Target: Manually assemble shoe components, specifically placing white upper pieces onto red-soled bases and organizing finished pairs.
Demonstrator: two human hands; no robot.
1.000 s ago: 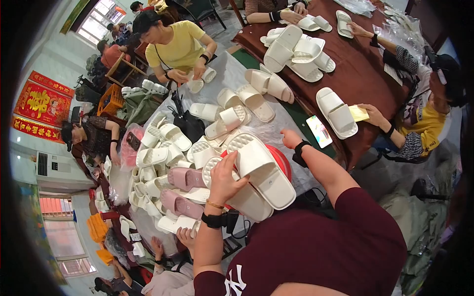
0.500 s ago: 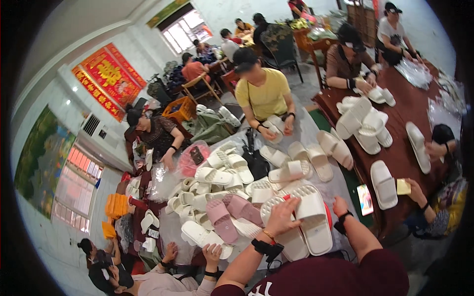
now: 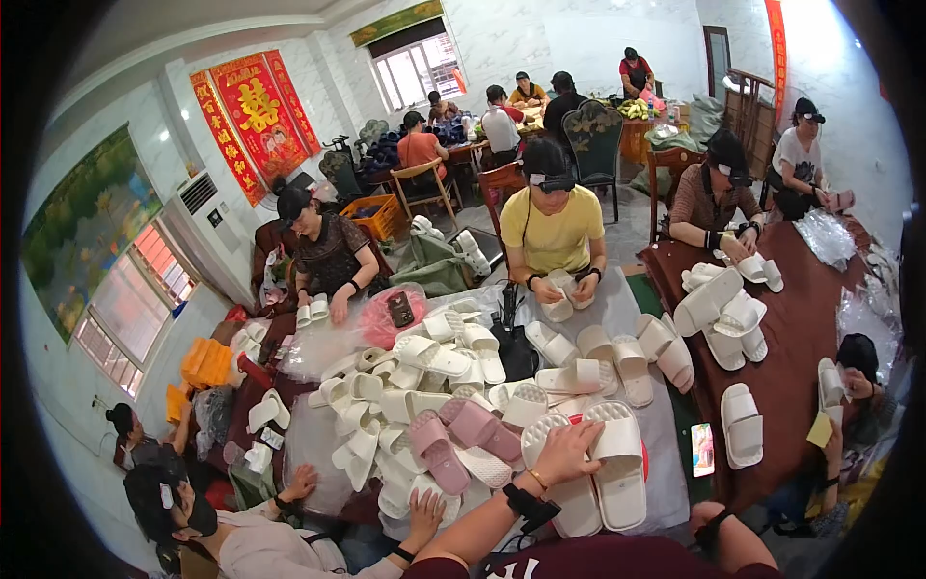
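A pair of white slippers [image 3: 619,492] lies at the near edge of the grey-covered table, partly over something red. Across the strap of the left slipper of this pair reaches my left hand [image 3: 564,452], its fingers bent and closed on the strap. My right hand [image 3: 709,516] is drawn back to the right, low by the table's edge and apart from the slippers; its fingers are mostly hidden. Just left of my left hand lie two pink slippers [image 3: 439,452], on top of a heap of white slippers [image 3: 386,410].
Across the table a person in yellow [image 3: 550,232] handles a white slipper. At left, a person's hand [image 3: 424,516] rests by the heap. A phone [image 3: 703,451] lies on the brown-covered table [image 3: 801,328] at right, where others handle slippers. A pink plastic bag [image 3: 371,318] lies beyond the heap.
My right hand has moved away from the slippers, back toward my body. My left hand stays on the left slipper. The whole view has tilted. The person in yellow has parted their hands somewhat.
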